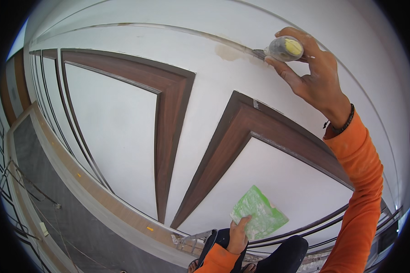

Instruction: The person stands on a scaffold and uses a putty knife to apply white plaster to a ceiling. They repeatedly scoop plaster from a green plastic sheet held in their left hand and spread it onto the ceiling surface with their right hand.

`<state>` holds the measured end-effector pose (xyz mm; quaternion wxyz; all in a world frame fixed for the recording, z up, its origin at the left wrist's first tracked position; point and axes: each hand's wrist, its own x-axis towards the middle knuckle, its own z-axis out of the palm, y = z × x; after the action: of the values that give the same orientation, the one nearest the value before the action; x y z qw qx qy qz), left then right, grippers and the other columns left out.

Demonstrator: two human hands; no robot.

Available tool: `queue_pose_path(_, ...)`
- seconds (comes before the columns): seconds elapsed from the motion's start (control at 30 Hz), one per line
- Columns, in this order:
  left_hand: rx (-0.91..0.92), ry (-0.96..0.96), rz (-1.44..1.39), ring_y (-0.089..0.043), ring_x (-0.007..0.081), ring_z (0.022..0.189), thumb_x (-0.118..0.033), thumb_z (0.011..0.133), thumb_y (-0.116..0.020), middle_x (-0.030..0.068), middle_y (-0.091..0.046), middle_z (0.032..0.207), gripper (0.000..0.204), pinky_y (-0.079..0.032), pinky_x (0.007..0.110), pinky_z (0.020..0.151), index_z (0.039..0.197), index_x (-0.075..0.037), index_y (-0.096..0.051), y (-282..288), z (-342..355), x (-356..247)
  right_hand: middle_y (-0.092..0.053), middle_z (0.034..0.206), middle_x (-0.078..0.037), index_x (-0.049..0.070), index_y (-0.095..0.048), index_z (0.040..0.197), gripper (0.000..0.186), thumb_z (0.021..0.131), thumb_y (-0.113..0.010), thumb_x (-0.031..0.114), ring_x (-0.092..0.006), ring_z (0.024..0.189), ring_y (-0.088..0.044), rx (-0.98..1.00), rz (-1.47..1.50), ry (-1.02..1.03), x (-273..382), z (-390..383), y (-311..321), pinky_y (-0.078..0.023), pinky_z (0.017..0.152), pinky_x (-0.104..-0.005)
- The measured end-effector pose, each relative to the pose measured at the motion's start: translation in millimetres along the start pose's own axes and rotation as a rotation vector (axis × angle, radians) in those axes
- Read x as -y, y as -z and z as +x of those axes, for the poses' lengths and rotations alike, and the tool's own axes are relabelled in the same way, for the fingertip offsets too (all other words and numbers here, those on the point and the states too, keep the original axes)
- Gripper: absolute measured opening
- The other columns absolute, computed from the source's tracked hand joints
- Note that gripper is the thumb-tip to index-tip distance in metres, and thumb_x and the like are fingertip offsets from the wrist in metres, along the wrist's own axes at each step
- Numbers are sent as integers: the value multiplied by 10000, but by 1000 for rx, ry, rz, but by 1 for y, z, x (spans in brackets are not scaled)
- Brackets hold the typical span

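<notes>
My right hand (312,68) is raised to the white wall (209,82), its fingers closed round the grey, yellow-ended handle of a putty knife (282,49). The knife's dark blade meets the wall at the end of a long narrow seam (187,32), beside a beige damp-looking patch (228,52). Low in front of me, my left hand (238,234) grips the edge of a flat green plastic putty board (259,214). White paste is smeared over that board. Both of my sleeves are orange.
Brown wooden frames (173,95) with dark edges stand out from the wall around white panels. Below me are part of a ladder (193,243), my dark-trousered knees (289,250) and a grey floor (77,218) with a beige border. Thin cables cross the floor at left.
</notes>
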<state>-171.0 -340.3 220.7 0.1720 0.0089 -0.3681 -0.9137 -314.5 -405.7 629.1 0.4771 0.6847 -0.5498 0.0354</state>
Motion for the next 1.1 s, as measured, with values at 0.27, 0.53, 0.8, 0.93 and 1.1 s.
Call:
queue_pose_path(0.27,-193,451,-562,-671,236,1001,-59,912,-627,116,-629,1132,354,-578,375,841,1244,9,-526,-11,0,-14,-711,1046,-113,54,-548,1100,434,759,-816,32,-241,752,-708,149,-137,67,16,-1,-10,-602,677,-298)
queue_pose_path(0.53,-172,407,-578,-671,262,1036,-63,925,-598,136,-619,1168,373,-589,407,865,1275,20,-500,-7,-1,-8,-689,1066,-111,60,-565,1220,479,794,-781,25,-260,855,-714,106,63,-114,9,1,-5,-617,778,-326)
queue_pose_path(0.8,-163,365,-519,-669,264,1045,-68,930,-592,141,-617,1177,375,-595,407,855,1281,21,-496,-8,1,-8,-689,1031,-108,47,-547,1235,472,824,-780,64,-229,798,-710,-14,136,-108,1,-5,14,-611,701,-325)
queue_pose_path(0.93,-167,412,-525,-664,240,1019,-68,920,-618,120,-634,1130,362,-559,361,865,1258,20,-524,-6,1,-12,-656,1120,-109,-11,-549,1210,495,800,-816,69,-201,843,-706,-230,44,-116,11,-28,59,-594,720,-306)
queue_pose_path(1.1,-151,381,-516,-663,248,1029,-74,925,-609,129,-626,1157,373,-561,371,873,1270,25,-509,-10,1,-30,-643,1121,-150,-26,-530,1198,503,793,-819,45,-232,873,-713,-225,-154,-132,24,-75,92,-574,742,-294)
